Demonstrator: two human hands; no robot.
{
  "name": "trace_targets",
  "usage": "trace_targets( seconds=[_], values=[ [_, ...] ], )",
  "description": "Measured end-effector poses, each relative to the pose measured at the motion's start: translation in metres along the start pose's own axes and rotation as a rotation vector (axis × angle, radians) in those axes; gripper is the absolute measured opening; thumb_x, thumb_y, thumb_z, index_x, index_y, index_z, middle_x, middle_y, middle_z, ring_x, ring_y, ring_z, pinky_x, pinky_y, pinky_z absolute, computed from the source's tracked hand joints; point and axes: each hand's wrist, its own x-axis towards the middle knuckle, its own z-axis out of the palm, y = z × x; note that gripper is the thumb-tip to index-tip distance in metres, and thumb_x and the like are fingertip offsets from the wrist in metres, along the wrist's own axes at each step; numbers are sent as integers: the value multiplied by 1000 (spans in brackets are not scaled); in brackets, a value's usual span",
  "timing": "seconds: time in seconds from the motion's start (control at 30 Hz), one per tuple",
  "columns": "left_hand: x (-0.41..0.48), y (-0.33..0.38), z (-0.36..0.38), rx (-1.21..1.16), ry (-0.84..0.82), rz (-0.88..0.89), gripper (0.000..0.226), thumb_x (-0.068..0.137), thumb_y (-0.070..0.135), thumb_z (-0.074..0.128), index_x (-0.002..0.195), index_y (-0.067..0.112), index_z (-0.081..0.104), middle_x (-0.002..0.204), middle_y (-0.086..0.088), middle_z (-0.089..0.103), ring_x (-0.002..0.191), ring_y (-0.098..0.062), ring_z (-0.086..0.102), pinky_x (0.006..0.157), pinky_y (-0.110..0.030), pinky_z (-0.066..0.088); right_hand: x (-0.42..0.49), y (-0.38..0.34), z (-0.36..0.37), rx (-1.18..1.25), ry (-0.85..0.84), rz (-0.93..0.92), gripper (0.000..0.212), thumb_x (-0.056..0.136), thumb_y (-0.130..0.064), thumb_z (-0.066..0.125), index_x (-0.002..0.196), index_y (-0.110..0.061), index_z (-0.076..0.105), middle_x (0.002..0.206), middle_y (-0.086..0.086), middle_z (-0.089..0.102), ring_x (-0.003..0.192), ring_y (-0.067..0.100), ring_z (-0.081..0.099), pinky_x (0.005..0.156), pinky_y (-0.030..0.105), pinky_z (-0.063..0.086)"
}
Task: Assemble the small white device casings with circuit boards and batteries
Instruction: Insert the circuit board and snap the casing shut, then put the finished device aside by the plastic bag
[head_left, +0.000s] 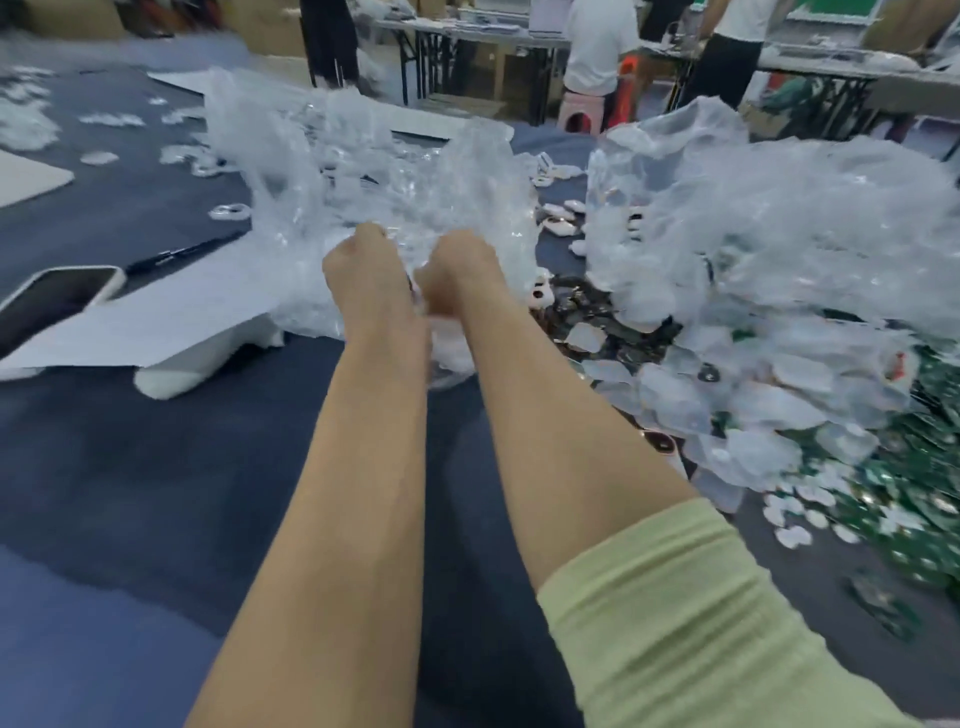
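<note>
Both my arms reach forward over the dark blue table (156, 467). My left hand (361, 262) and my right hand (460, 265) are side by side at the edge of a clear plastic bag (363, 171), with their fingers curled away from the camera into the crumpled plastic. What the fingers hold is hidden behind the hands. Small white casings (558, 218) lie on the table between the two bags. Green circuit boards (924, 519) are heaped at the right, among small clear pouches (753, 410). A white casing with dark holes (540, 296) lies just right of my right hand.
A second large clear bag (779, 218) stands at the right. A phone (52, 301) and a pen (182, 254) lie at the left by a white sheet (171, 317). People stand at folding tables (467, 31) in the background, near a pink stool (579, 111).
</note>
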Motion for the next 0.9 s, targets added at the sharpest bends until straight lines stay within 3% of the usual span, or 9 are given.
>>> trace_targets(
  seconds=[0.07, 0.17, 0.27, 0.37, 0.47, 0.57, 0.67, 0.73, 0.9],
  values=[
    [1, -1, 1, -19, 11, -7, 15, 88, 6, 41, 75, 14, 42, 75, -7, 44, 62, -18, 39, 46, -24, 27, -3, 10, 2, -111, -69, 44, 31, 91, -8, 47, 121, -6, 55, 123, 12, 59, 101, 26, 54, 80, 29, 42],
    [-4, -5, 10, -27, 15, 22, 23, 90, 5, 40, 70, 16, 37, 75, -4, 37, 68, -20, 33, 54, -31, 29, -12, 30, -20, -3, 89, 1, 32, 89, -4, 47, 118, -9, 61, 119, 12, 62, 108, 26, 57, 83, 25, 42],
    [-18, -13, 24, -39, -82, 32, 16, 96, 10, 41, 83, 17, 49, 84, 0, 52, 72, -16, 51, 66, -26, 43, -25, 62, -64, 242, 337, -40, 23, 86, -4, 50, 98, -11, 69, 102, 12, 69, 96, 27, 62, 87, 32, 48],
    [-36, -26, 43, -97, -234, -5, 14, 98, 12, 42, 101, 16, 55, 93, 2, 65, 78, -8, 65, 68, -20, 51, -43, 111, -111, 328, 493, 111, 23, 82, -5, 52, 72, -24, 60, 77, 3, 69, 71, 19, 60, 82, 41, 53],
    [-53, -41, 59, -13, -397, -92, 15, 95, 9, 45, 90, 12, 58, 74, 2, 68, 65, -9, 65, 63, -22, 52, -57, 144, -125, 182, 356, 204, 25, 81, -5, 53, 64, -22, 59, 78, 8, 71, 71, 21, 63, 85, 43, 55],
    [-58, -63, 66, 279, -581, -243, 20, 95, 9, 46, 79, 11, 56, 77, -2, 64, 65, -13, 59, 67, -25, 51, -55, 150, -110, 78, 206, 212, 24, 84, 0, 53, 89, -14, 71, 99, 11, 71, 96, 27, 65, 90, 35, 52],
    [-37, -75, 62, 437, -422, -175, 16, 99, 10, 41, 102, 6, 56, 96, -5, 52, 85, -18, 51, 82, -31, 49, -46, 139, -88, 38, 179, 154, 38, 85, 3, 45, 108, -14, 71, 115, 10, 68, 110, 25, 59, 95, 29, 46],
    [-20, -71, 55, 380, -203, -42, 36, 99, 11, 38, 132, -3, 46, 102, -6, 47, 94, -17, 43, 93, -38, 45, -35, 130, -75, 27, 164, 129, 43, 85, 3, 43, 115, -16, 68, 121, 9, 64, 115, 25, 55, 97, 27, 43],
    [-4, -59, 53, 178, -78, 95, 42, 92, 7, 36, 134, 1, 40, 108, -8, 49, 74, -13, 44, 67, -24, 46, 0, 107, -39, -141, 65, 82, 47, 89, -11, 45, 129, -32, 55, 138, 7, 51, 127, 32, 44, 104, 37, 38]
  ],
)
